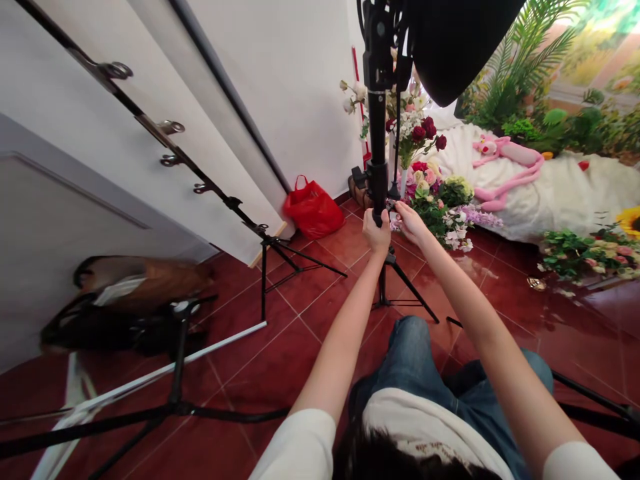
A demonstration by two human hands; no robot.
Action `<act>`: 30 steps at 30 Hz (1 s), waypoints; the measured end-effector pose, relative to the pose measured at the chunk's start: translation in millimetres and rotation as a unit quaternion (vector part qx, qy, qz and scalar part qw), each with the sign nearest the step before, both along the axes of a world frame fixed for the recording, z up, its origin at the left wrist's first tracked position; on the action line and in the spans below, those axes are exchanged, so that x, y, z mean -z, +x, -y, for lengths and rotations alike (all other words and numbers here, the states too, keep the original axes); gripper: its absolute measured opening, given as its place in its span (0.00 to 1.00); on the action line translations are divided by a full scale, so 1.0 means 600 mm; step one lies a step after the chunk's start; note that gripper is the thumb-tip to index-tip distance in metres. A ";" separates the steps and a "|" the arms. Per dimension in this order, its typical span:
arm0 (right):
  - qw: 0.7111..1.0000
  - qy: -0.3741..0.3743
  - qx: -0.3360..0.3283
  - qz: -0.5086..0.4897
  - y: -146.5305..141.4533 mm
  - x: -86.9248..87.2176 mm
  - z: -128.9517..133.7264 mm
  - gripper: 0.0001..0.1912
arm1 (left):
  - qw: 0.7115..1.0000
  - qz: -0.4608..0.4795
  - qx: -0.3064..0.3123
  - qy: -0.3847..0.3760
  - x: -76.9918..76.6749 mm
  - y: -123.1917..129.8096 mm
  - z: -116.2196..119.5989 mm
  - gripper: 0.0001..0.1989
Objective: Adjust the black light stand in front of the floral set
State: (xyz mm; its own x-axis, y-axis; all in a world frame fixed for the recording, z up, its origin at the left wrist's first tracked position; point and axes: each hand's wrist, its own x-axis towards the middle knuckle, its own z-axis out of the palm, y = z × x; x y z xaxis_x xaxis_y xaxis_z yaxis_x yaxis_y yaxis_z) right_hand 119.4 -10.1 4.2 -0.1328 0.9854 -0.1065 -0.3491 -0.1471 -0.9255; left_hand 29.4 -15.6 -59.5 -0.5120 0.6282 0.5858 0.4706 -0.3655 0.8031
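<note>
A black light stand (379,130) rises upright in front of me, its tripod legs spread on the floor. My left hand (376,233) is closed around its pole, just under a collar. Beside it on the right, my right hand (411,223) has its fingers pinched at a small knob (391,204) on the stand, mostly hidden by the fingertips. A large black lamp shade (457,43) hangs from the top of the stand, cut off by the upper edge. A dark cord (397,140) runs down along the pole, close above my right hand.
A red bag (314,208) lies by the wall. Flowers (425,180) stand close behind the pole, near a white cloth (575,193) with a pink plush toy (520,155). Other black stand legs (175,380) spread across the tiled floor at left, beside a brown bag (165,277).
</note>
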 end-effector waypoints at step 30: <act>0.993 0.035 0.045 0.105 -0.021 -0.071 -0.031 0.21 | 1.000 -0.009 -0.002 -0.008 -0.003 0.000 0.001 0.29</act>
State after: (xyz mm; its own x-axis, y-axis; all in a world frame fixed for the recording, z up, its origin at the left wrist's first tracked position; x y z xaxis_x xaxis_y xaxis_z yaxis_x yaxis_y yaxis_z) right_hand 106.9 8.2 46.9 -0.0260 0.9982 -0.0544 -0.1559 -0.0578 -0.9861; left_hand 29.1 -16.5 -57.9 -0.5042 0.6362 0.5840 0.4855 -0.3505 0.8009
